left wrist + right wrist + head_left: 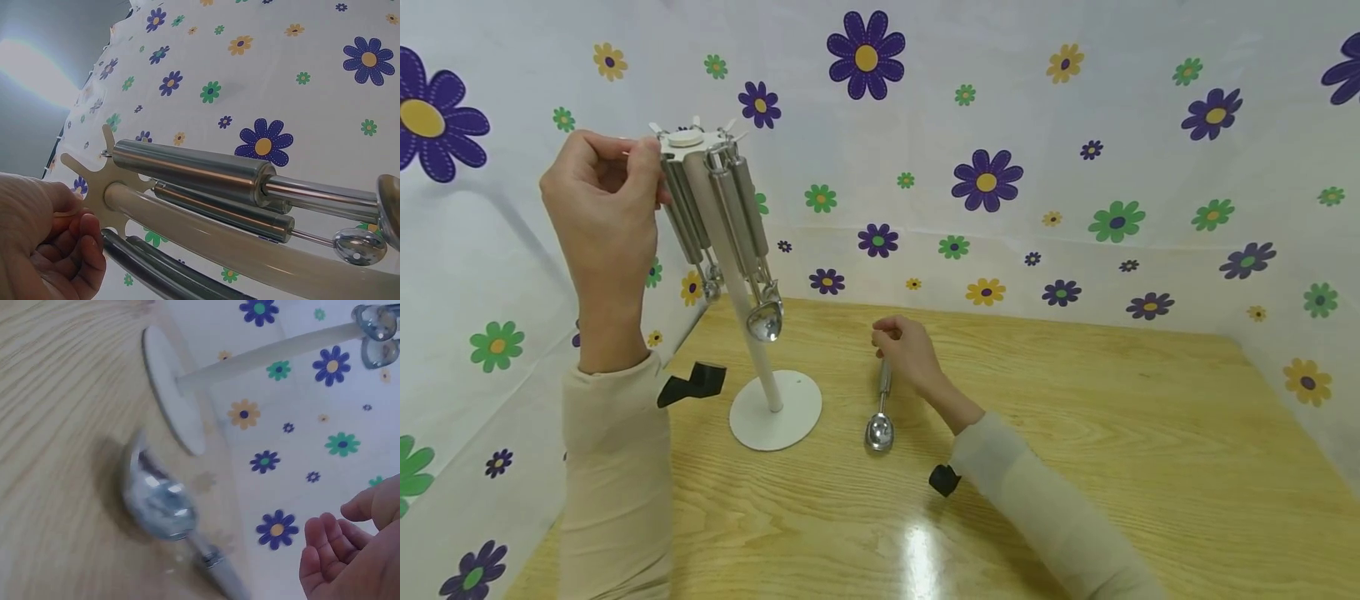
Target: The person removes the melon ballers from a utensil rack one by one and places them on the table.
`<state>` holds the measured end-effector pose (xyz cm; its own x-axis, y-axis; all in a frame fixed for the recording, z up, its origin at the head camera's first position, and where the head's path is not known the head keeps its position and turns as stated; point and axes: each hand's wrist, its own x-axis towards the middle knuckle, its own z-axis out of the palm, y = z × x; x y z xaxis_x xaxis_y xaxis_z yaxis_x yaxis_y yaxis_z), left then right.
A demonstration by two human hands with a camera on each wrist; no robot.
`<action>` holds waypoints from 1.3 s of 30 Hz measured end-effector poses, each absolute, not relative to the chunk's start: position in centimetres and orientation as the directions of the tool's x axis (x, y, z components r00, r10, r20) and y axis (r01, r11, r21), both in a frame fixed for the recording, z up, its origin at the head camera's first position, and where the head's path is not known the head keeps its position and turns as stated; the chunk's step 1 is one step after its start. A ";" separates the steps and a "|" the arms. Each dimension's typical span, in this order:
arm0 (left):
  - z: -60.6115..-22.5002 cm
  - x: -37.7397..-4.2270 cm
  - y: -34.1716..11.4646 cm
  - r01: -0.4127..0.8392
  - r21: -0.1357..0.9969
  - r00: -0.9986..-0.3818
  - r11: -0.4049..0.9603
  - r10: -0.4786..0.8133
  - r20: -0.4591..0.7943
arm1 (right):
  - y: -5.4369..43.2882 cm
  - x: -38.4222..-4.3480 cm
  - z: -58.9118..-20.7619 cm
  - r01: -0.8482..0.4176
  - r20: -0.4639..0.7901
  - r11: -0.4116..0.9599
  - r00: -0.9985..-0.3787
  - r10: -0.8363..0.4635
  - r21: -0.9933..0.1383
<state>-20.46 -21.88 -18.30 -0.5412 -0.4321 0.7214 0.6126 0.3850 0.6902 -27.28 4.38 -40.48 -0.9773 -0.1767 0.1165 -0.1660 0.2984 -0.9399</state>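
My left hand [604,200] pinches one arm of the star-shaped top on a white utensil stand [797,412]. Several steel-handled utensils hang from that top, among them a scoop [765,320] with a rounded bowl. On the wooden table to the right of the stand's base lies an ice cream scoop [879,432], its bowl toward me. My right hand [913,354] hovers over the end of its handle. In the right wrist view, the right hand's fingers [331,544] are loosely bent, apart from the scoop and holding nothing.
A light wooden table [1112,450] spreads under everything. White cloth [1037,125] printed with flowers stands behind it and along both sides. Black pieces [696,383] stick out at both sleeves.
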 end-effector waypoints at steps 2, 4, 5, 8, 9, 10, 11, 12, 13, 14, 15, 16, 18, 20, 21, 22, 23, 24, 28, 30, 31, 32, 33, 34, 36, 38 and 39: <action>-18.3 -20.5 -21.8 0.621 0.688 -0.542 0.376 -0.428 0.723 | 4.2 -27.4 -39.5 -0.201 0.148 0.270 -0.968 -0.203 -0.942; -18.3 -20.6 -21.7 0.625 0.687 -0.543 0.371 -0.425 0.724 | 4.0 -27.2 -38.2 -0.239 0.182 0.253 -0.956 -0.229 -0.938; -18.2 -20.6 -21.7 0.625 0.687 -0.544 0.370 -0.425 0.724 | 3.9 -27.1 -37.5 -0.255 0.196 0.245 -0.950 -0.243 -0.935; -18.2 -20.5 -21.7 0.617 0.692 -0.544 0.376 -0.431 0.720 | 3.4 -26.8 -35.5 -0.285 0.222 0.207 -0.934 -0.281 -0.936; -18.2 -20.5 -21.7 0.616 0.693 -0.545 0.375 -0.433 0.718 | 3.2 -26.6 -34.9 -0.292 0.228 0.197 -0.929 -0.293 -0.936; -18.2 -20.5 -21.7 0.615 0.694 -0.545 0.375 -0.434 0.718 | 3.0 -26.5 -34.2 -0.298 0.235 0.178 -0.923 -0.304 -0.938; -18.2 -20.4 -21.7 0.615 0.695 -0.545 0.372 -0.436 0.716 | 2.8 -26.4 -33.6 -0.305 0.244 0.162 -0.917 -0.315 -0.939; -18.1 -20.3 -21.7 0.615 0.696 -0.545 0.371 -0.438 0.715 | 2.6 -26.3 -33.0 -0.314 0.255 0.142 -0.910 -0.327 -0.939; -18.1 -20.3 -21.7 0.615 0.697 -0.545 0.368 -0.440 0.714 | 2.4 -26.2 -32.4 -0.328 0.270 0.129 -0.901 -0.339 -0.936; -18.1 -20.2 -21.7 0.615 0.698 -0.546 0.366 -0.441 0.712 | 2.2 -26.1 -31.9 -0.341 0.282 0.119 -0.893 -0.349 -0.932; -18.1 -20.2 -21.7 0.614 0.699 -0.546 0.365 -0.444 0.711 | 2.0 -25.9 -31.3 -0.354 0.295 0.110 -0.885 -0.360 -0.929; -18.1 -20.1 -21.7 0.612 0.701 -0.546 0.366 -0.446 0.709 | 1.8 -25.8 -30.8 -0.365 0.307 0.098 -0.877 -0.369 -0.926; -18.1 -20.0 -21.7 0.610 0.703 -0.545 0.366 -0.450 0.708 | 1.3 -25.6 -29.8 -0.383 0.327 0.072 -0.861 -0.390 -0.921; -18.1 -19.9 -21.7 0.609 0.703 -0.544 0.367 -0.452 0.707 | 0.9 -25.3 -28.9 -0.393 0.343 0.044 -0.847 -0.406 -0.918; -18.1 -19.9 -21.7 0.610 0.703 -0.543 0.366 -0.453 0.707 | 0.7 -25.2 -28.5 -0.396 0.352 0.023 -0.841 -0.412 -0.918; -18.1 -19.9 -21.7 0.611 0.702 -0.542 0.365 -0.453 0.707 | 0.5 -25.1 -28.1 -0.398 0.361 0.000 -0.834 -0.417 -0.918; -18.0 -19.9 -21.7 0.614 0.701 -0.542 0.363 -0.453 0.708 | 0.3 -25.0 -27.8 -0.401 0.371 -0.019 -0.827 -0.422 -0.916; -18.0 -19.9 -21.7 0.616 0.701 -0.542 0.360 -0.453 0.708 | 0.1 -25.0 -27.5 -0.405 0.380 -0.036 -0.821 -0.426 -0.914; -18.0 -20.0 -21.7 0.614 0.702 -0.544 0.362 -0.451 0.708 | -0.7 -24.8 -26.4 -0.400 0.407 -0.114 -0.803 -0.435 -0.910; -18.0 -20.0 -21.7 0.613 0.702 -0.544 0.363 -0.451 0.707 | -1.1 -24.6 -25.9 -0.394 0.419 -0.150 -0.797 -0.435 -0.907; -18.0 -20.0 -21.7 0.612 0.702 -0.544 0.364 -0.451 0.708 | -1.3 -24.5 -25.7 -0.389 0.423 -0.170 -0.796 -0.433 -0.905; -18.0 -20.1 -21.7 0.612 0.702 -0.543 0.364 -0.452 0.708 | -1.5 -24.5 -25.6 -0.387 0.431 -0.189 -0.794 -0.429 -0.902; -18.0 -20.1 -21.6 0.613 0.702 -0.543 0.363 -0.452 0.708 | -1.7 -24.4 -25.4 -0.388 0.439 -0.205 -0.791 -0.426 -0.899; -18.0 -20.1 -21.6 0.613 0.701 -0.543 0.363 -0.451 0.708 | -1.9 -24.3 -25.3 -0.386 0.446 -0.223 -0.789 -0.422 -0.895; -18.0 -20.2 -21.6 0.615 0.700 -0.542 0.363 -0.450 0.710 | -2.3 -24.2 -25.1 -0.389 0.461 -0.250 -0.786 -0.412 -0.886; -18.0 -20.2 -21.5 0.619 0.698 -0.541 0.359 -0.450 0.711 | -2.7 -24.2 -24.9 -0.390 0.472 -0.272 -0.785 -0.402 -0.880; -18.0 -20.2 -21.5 0.622 0.697 -0.540 0.357 -0.449 0.711 | -2.8 -24.1 -24.9 -0.391 0.475 -0.277 -0.785 -0.398 -0.878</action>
